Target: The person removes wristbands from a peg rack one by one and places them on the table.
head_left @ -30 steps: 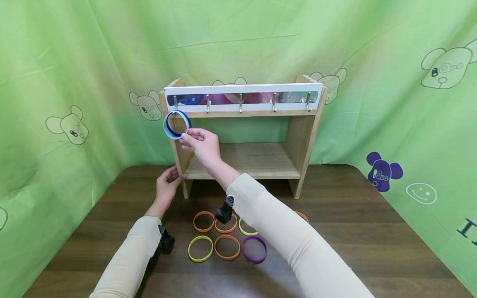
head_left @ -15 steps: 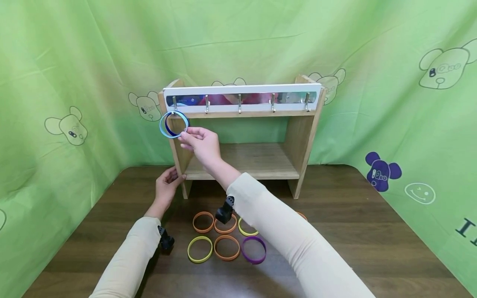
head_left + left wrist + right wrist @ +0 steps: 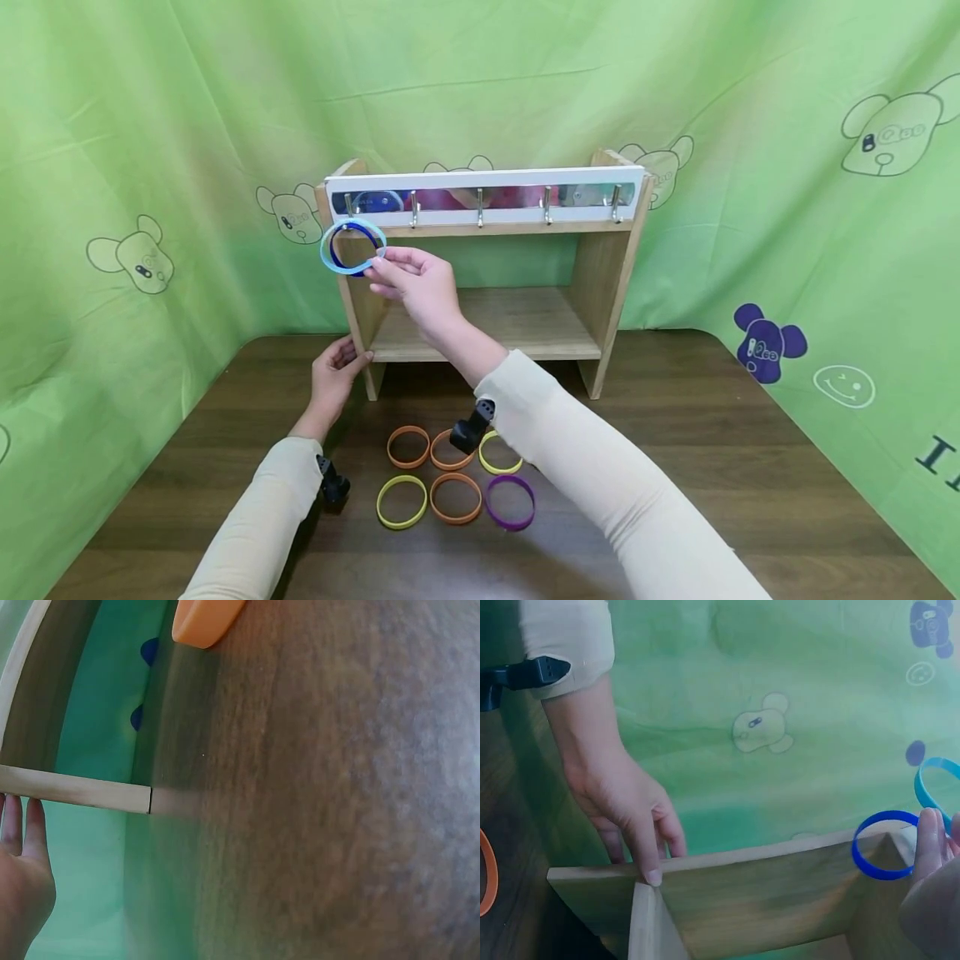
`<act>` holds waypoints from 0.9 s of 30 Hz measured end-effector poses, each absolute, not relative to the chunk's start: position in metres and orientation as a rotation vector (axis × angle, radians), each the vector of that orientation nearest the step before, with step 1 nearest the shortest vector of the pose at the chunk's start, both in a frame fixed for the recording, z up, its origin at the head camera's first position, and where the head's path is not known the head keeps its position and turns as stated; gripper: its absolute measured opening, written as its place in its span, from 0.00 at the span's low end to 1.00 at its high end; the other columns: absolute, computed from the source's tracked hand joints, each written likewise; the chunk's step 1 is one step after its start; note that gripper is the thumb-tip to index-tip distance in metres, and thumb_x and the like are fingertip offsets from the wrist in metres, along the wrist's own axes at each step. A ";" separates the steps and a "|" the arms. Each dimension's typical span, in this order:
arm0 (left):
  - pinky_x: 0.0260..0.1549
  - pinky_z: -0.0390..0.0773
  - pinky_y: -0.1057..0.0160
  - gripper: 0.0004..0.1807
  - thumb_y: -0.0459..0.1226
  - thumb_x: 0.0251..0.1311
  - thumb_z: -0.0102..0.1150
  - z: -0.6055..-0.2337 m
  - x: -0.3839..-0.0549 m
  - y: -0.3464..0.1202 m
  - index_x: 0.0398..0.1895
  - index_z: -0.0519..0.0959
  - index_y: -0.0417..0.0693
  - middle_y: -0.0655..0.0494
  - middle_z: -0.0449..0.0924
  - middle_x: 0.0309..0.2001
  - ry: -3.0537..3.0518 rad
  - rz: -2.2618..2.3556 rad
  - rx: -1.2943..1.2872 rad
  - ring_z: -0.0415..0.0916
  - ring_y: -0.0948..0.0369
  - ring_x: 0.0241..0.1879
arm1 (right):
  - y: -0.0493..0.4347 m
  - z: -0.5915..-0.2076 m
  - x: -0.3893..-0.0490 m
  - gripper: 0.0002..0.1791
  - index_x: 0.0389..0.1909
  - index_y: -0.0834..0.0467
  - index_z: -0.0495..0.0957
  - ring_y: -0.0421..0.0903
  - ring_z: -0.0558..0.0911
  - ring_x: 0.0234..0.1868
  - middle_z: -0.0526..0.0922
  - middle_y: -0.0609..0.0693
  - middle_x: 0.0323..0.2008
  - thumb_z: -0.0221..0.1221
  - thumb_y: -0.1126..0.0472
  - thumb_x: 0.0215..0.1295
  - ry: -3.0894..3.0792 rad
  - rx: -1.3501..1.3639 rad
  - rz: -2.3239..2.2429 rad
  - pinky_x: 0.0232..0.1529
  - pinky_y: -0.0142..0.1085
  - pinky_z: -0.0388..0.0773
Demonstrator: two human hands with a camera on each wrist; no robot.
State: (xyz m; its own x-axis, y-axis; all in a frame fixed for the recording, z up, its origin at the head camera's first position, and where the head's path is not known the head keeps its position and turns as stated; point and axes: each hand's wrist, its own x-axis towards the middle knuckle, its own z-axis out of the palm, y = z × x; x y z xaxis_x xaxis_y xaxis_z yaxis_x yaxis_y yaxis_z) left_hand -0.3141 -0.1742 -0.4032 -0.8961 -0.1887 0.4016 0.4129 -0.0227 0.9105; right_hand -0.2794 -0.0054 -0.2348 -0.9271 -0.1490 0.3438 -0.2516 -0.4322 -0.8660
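My right hand point(image 3: 423, 292) pinches a light blue wristband point(image 3: 921, 789) by its right side, at the upper left of a wooden rack point(image 3: 487, 321). The band looks a little bent out of round. A dark blue wristband point(image 3: 877, 871) hangs at the leftmost metal hook point(image 3: 348, 204), overlapped by the light blue one in the head view. The light blue band's top edge is right at that hook's lower end. Low on the rack's left side panel, my left hand point(image 3: 335, 379) grips the wood, thumb in front by the shelf edge and fingers on the outer side.
Several more hooks line the white board point(image 3: 450, 177) across the rack. On the table point(image 3: 675, 467) in front lie yellow point(image 3: 402, 526), orange point(image 3: 456, 521) and purple point(image 3: 512, 527) wristbands in two rows, partly under the right forearm. A green curtain point(image 3: 480, 83) stands close behind.
My right hand has shifted slightly right and up, and the light blue wristband has gone from round to slightly bent. The left hand holds still on the rack.
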 end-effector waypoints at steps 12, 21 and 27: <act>0.40 0.77 0.73 0.21 0.21 0.57 0.62 -0.395 -0.307 -0.172 0.54 0.74 0.23 0.47 0.81 0.43 -1.868 -1.976 -0.206 0.78 0.66 0.40 | 0.046 -0.244 -0.259 0.12 0.48 0.74 0.76 0.49 0.85 0.37 0.83 0.63 0.40 0.58 0.73 0.66 -1.736 0.649 2.455 0.42 0.43 0.82; 0.40 0.77 0.73 0.20 0.20 0.56 0.61 -0.396 -0.306 -0.171 0.54 0.74 0.23 0.45 0.80 0.43 -1.872 -1.971 -0.195 0.77 0.65 0.40 | 0.091 -0.278 -0.245 0.11 0.47 0.73 0.76 0.56 0.85 0.42 0.85 0.56 0.37 0.58 0.71 0.67 -1.894 0.627 2.404 0.42 0.45 0.82; 0.40 0.77 0.73 0.20 0.21 0.57 0.62 -0.393 -0.305 -0.172 0.54 0.74 0.24 0.43 0.81 0.44 -1.906 -1.947 -0.175 0.77 0.67 0.40 | 0.121 -0.297 -0.236 0.12 0.47 0.75 0.74 0.51 0.86 0.39 0.85 0.55 0.36 0.58 0.71 0.67 -1.961 0.637 2.389 0.41 0.46 0.82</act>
State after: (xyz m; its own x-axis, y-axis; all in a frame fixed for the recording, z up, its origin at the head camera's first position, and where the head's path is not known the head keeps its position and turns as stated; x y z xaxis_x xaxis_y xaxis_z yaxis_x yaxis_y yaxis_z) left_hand -0.3052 -0.1716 -0.3934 -0.9085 -0.1994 0.3672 0.3714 0.0175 0.9283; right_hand -0.2357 0.1206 -0.2969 -0.9185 -0.2612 0.2969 -0.2404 -0.2275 -0.9436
